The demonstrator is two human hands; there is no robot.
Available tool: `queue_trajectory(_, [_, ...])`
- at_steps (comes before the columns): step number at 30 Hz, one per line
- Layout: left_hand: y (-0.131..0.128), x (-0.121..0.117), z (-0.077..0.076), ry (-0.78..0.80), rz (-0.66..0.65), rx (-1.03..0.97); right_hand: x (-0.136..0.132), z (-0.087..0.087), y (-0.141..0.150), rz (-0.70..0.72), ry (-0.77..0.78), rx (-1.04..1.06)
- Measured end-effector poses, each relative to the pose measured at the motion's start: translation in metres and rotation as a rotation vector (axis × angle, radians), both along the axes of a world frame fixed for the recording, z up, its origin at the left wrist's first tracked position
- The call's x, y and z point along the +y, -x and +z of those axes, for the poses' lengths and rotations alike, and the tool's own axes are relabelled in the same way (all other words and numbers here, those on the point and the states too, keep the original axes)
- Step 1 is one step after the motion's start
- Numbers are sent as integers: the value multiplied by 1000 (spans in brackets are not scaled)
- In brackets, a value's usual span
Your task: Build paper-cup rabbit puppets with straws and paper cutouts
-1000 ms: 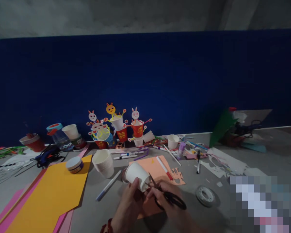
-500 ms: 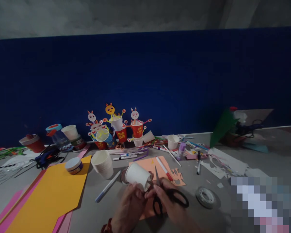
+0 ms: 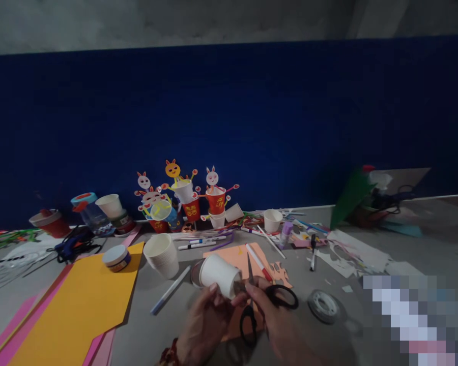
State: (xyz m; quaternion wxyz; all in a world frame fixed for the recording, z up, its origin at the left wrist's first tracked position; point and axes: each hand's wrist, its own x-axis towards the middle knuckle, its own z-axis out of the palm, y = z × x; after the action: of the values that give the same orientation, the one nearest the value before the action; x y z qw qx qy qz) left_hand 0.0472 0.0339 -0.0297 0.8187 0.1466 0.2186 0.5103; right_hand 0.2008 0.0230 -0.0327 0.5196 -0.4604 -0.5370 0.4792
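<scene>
My left hand (image 3: 207, 316) is closed around the rim end of a white paper cup (image 3: 218, 274). The cup lies tilted on its side, its mouth toward my right hand (image 3: 270, 311). Black-handled scissors (image 3: 249, 269) are in that right hand, their blades spread apart. One blade points up and away; the other reaches toward the cup's mouth, its tip hard to make out. Under the hands lies a sheet of orange paper (image 3: 234, 254), with a red-and-white marker (image 3: 258, 263) on it. A brown round object (image 3: 195, 274) shows partly behind the cup.
Stacked white cups (image 3: 161, 256) and a blue-white marker (image 3: 170, 291) sit to the left, beside yellow card (image 3: 80, 300) and a jar (image 3: 116, 257). A tape roll (image 3: 323, 306) lies right. Decorated cup figures (image 3: 216, 202) stand at the back, near a glue stick (image 3: 286, 235).
The cup has shifted slightly to the right in my left hand. My right hand and the scissors have turned a little, staying close to the cup's mouth.
</scene>
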Motion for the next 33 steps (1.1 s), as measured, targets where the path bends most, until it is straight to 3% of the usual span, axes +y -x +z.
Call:
queue_trajectory(3, [-1, 0, 5, -36, 10, -55, -2, 2, -1, 22, -39, -38])
queue_trajectory(8, [-3, 2, 4, -15, 107, -28, -5, 3, 1, 86, -297, -143])
queue_trajectory(14, [-1, 2, -2, 9, 73, -7, -4, 4, 3, 33, -85, -32])
queue_trajectory(22, [-2, 2, 0, 0, 41, 31, -1, 3, 1, -16, -16, 22])
queue_trajectory(27, [-3, 2, -2, -22, 101, 76, -4, 5, 0, 21, -140, -80])
queue_trajectory(33, [-2, 4, -10, -52, 141, 97, 0, 7, -8, 40, -565, -386])
